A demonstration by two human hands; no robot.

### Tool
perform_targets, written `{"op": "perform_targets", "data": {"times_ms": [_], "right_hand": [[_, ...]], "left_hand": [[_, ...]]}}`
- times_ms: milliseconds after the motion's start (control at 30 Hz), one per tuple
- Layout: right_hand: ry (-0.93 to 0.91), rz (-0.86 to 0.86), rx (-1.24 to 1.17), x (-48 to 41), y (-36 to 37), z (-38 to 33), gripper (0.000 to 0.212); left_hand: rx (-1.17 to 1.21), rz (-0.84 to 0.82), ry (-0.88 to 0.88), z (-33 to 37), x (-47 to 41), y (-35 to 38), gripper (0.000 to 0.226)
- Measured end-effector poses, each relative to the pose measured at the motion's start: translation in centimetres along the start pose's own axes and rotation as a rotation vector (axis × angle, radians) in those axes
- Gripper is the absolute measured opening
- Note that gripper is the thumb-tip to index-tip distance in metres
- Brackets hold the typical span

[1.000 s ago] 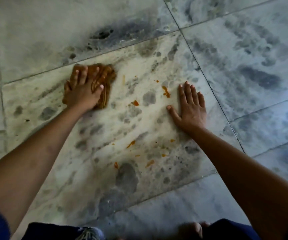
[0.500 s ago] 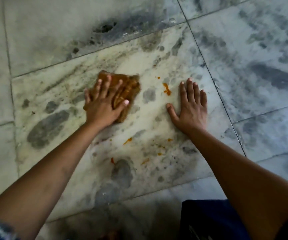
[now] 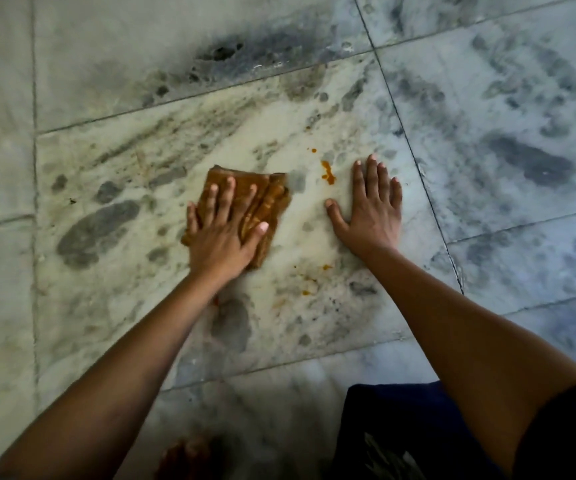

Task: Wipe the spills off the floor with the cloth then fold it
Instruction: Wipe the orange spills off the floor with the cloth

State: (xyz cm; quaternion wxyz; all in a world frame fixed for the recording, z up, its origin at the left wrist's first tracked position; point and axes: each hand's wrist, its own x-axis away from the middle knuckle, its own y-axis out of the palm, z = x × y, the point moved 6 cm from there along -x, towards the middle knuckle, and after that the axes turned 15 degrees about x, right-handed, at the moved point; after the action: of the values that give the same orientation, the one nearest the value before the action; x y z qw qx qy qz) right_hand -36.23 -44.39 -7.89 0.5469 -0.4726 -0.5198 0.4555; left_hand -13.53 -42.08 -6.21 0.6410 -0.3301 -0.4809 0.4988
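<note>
The left hand [image 3: 222, 233] lies flat on a brown cloth [image 3: 270, 201], fingers straight and spread, thumb stretched to the right across the fabric, pressing it onto the floor [image 3: 134, 140]. The cloth sits bunched in loose folds near the middle of a pale, grey-blotched marble tile; its far and right edges show past the fingers, and a corner shows at the near left of the palm. The right hand [image 3: 373, 211] is planted palm down on the bare tile to the right of the cloth, apart from it, fingers straight and slightly fanned, holding nothing. An orange streak of spill [image 3: 328, 173] lies on the tile just beside the right index finger, on its left, between the two hands and a little farther away. Two tiny orange dots [image 3: 312, 150] sit beyond it. More small orange smears [image 3: 309, 290] mark the tile nearer the person, between the forearms. Dark blue clothing [image 3: 400, 431] fills the near right corner, and toes [image 3: 184, 457] show dimly at the near edge.
</note>
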Motion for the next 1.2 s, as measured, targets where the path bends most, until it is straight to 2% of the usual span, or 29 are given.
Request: {"op": "perform_targets", "data": {"times_ms": [100,233,333,433,567,700,867,967,1067,1133,1200], "right_hand": [[-0.044,0.022,0.021,0.1,-0.4,0.9,0.076],[0.032,0.035,0.058,0.4,-0.6,4.6,0.075],[0.014,0.033,0.029,0.4,0.0,5.3,0.075],[0.009,0.014,0.023,0.4,0.1,5.3,0.075],[0.011,0.026,0.014,0.3,0.0,5.4,0.075],[0.012,0.039,0.001,0.3,0.0,5.4,0.075],[0.007,0.036,0.003,0.4,-0.1,5.3,0.075],[0.022,0.028,0.014,0.4,-0.1,5.4,0.075],[0.013,0.033,-0.01,0.4,0.0,5.4,0.073],[0.01,0.027,-0.026,0.4,0.1,5.5,0.071],[0.011,0.027,-0.029,0.3,0.1,5.4,0.07]], "left_hand": [[0.033,0.002,-0.131,-2.0,-3.5,-1.8,0.063],[0.171,-0.028,-0.227,-0.1,-11.2,-4.2,0.073],[0.163,-0.03,-0.139,4.1,-13.9,-3.4,0.082],[0.105,-0.025,-0.017,7.3,-11.0,-1.2,0.075],[0.063,0.008,0.157,5.4,-4.4,-0.1,0.066],[0.057,-0.005,0.061,4.5,-7.9,-1.0,0.062],[0.15,-0.022,0.0,11.4,-16.6,-1.9,0.059],[0.107,-0.064,0.106,13.9,-13.5,0.2,0.059],[-0.004,-0.056,0.263,11.7,-5.6,2.0,0.072],[-0.052,-0.071,0.271,8.9,-3.0,2.3,0.075],[-0.087,-0.061,0.212,7.2,-4.6,1.3,0.074]]}}
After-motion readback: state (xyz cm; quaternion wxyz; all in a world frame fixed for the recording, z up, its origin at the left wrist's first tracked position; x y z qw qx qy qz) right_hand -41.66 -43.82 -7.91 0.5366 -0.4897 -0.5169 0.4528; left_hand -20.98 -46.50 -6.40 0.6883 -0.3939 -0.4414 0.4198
